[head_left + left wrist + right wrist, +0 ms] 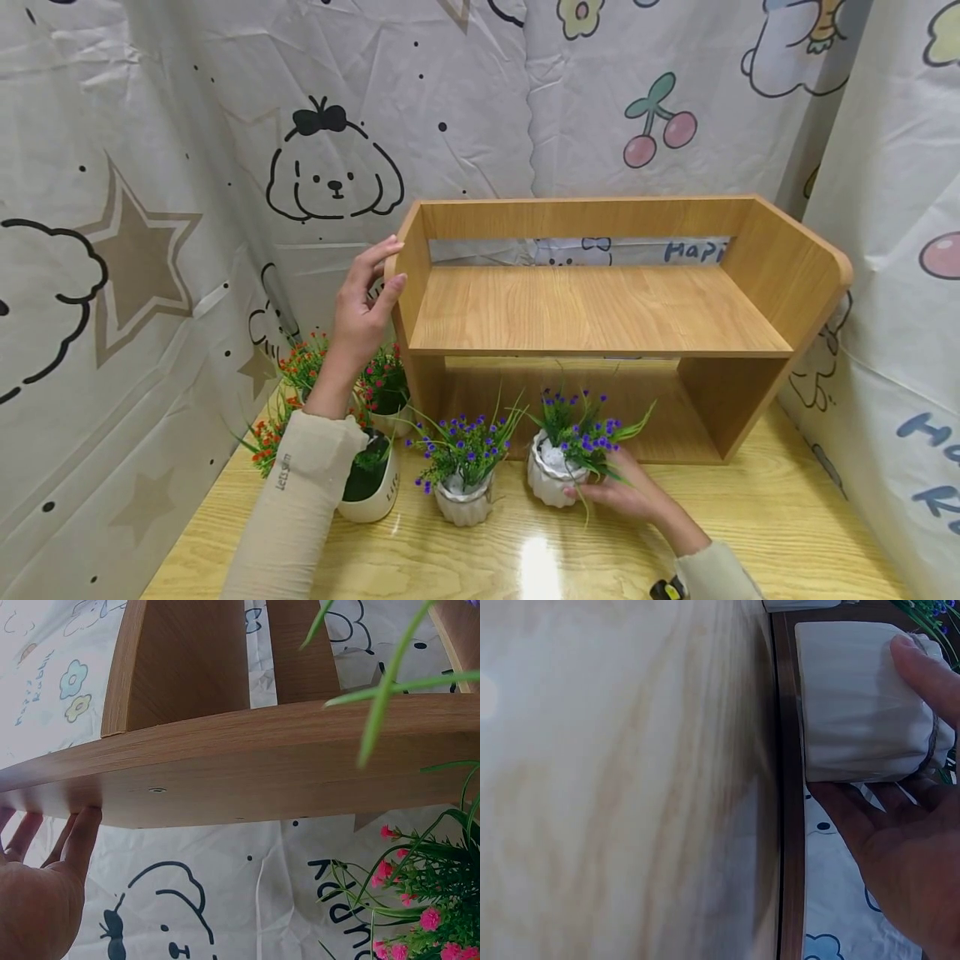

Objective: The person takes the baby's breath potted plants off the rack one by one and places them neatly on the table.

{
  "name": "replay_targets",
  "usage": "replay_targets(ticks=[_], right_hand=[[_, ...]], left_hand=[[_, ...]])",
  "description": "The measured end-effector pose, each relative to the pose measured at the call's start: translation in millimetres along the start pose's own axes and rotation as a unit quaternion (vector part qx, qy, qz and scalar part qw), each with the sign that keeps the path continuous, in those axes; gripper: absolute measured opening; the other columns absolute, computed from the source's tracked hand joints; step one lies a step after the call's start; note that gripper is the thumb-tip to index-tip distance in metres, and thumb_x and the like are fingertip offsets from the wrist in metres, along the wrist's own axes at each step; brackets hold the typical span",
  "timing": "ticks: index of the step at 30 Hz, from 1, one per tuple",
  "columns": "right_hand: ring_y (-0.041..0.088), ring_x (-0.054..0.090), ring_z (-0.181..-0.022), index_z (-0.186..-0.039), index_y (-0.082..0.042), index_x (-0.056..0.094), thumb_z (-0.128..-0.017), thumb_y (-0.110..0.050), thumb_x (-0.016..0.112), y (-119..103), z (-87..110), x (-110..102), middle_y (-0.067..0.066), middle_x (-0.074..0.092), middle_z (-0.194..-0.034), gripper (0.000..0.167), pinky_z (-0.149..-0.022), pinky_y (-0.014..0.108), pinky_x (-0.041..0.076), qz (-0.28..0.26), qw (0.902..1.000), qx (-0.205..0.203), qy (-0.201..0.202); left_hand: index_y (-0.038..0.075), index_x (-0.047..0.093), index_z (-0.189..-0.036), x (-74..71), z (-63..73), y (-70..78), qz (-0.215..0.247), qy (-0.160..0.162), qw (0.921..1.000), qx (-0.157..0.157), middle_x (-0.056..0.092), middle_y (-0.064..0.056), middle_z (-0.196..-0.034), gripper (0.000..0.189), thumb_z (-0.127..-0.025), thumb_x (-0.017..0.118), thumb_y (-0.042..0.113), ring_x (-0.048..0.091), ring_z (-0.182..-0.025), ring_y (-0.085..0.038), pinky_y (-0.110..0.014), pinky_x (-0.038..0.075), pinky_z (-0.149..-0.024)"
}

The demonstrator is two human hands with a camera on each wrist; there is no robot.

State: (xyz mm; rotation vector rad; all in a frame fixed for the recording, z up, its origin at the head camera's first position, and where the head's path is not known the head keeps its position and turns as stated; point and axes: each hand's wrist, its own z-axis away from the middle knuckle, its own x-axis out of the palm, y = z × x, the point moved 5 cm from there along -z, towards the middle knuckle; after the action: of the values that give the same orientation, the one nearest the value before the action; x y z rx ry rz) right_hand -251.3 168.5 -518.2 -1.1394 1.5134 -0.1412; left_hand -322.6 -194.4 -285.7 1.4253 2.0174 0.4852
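My right hand (626,487) grips a white fluted pot (551,475) of purple artificial flowers, thumb on one side and fingers on the other; the pot stands in front of the shelf's lower opening. In the right wrist view the pot's white wall (862,701) and a thin cord round it show. My left hand (363,304) rests its fingertips on the outer left side of a two-tier wooden shelf (600,308). The left wrist view shows those fingers (81,840) against the panel, not wrapped round it. A matching purple-flowered pot (463,504) stands left of the held one.
Left of the shelf stand several other potted plants: a white pot with lettering (375,492), pink flowers (427,919) and orange-red flowers (270,442), partly behind my left arm. Patterned cloth (480,108) hangs behind and at both sides. Wooden tabletop (450,575) lies underneath.
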Motion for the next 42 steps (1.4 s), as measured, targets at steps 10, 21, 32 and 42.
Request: replay_targets(ticks=[10, 21, 32, 42], right_hand=[[0.022, 0.069, -0.107, -0.125, -0.009, 0.068, -0.085, -0.036, 0.084, -3.0, 4.1, 2.6, 0.002, 0.075, -0.115, 0.051, -0.094, 0.05, 0.058, 0.026, 0.9996, -0.01, -0.001], [0.015, 0.068, -0.104, -0.127, -0.007, 0.066, -0.083, -0.031, 0.087, -8.8, 6.8, 6.5, 0.003, 0.074, -0.113, 0.054, -0.091, 0.043, 0.06, -0.003, 0.9997, -0.024, 0.004], [0.019, 0.067, -0.112, -0.13, -0.009, 0.066, -0.081, -0.032, 0.089, -16.9, 7.4, 14.3, 0.002, 0.073, -0.121, 0.06, -0.099, 0.046, 0.057, -0.017, 0.9986, -0.049, -0.004], [0.019, 0.067, -0.11, -0.131, -0.007, 0.065, -0.079, -0.031, 0.09, -20.5, 11.4, 12.1, 0.005, 0.072, -0.121, 0.062, -0.096, 0.046, 0.058, -0.002, 0.9982, -0.06, -0.004]], left_hand=[[0.018, 0.056, -0.147, 1.4, 0.0, 0.4, 0.0, -0.005, 1.0, -0.002, 0.047, 0.005, -0.16, 0.042, -0.105, 0.06, 0.014, 0.059, -0.13, -0.027, -0.052, 0.055, -0.099], [0.014, 0.056, -0.146, -0.2, -0.4, -1.4, -0.01, 0.002, 0.9999, -0.001, 0.048, -0.002, -0.16, 0.042, -0.104, 0.06, 0.008, 0.059, -0.13, -0.026, -0.051, 0.053, -0.1], [0.012, 0.055, -0.146, 0.2, 0.0, -0.4, -0.011, 0.001, 0.9999, 0.001, 0.047, -0.007, -0.16, 0.043, -0.104, 0.06, 0.008, 0.058, -0.131, -0.03, -0.055, 0.051, -0.103], [0.016, 0.055, -0.146, -0.2, 0.3, -0.3, -0.007, -0.004, 1.0, 0.006, 0.047, 0.003, -0.16, 0.042, -0.105, 0.06, 0.013, 0.058, -0.131, -0.028, -0.055, 0.051, -0.103]])
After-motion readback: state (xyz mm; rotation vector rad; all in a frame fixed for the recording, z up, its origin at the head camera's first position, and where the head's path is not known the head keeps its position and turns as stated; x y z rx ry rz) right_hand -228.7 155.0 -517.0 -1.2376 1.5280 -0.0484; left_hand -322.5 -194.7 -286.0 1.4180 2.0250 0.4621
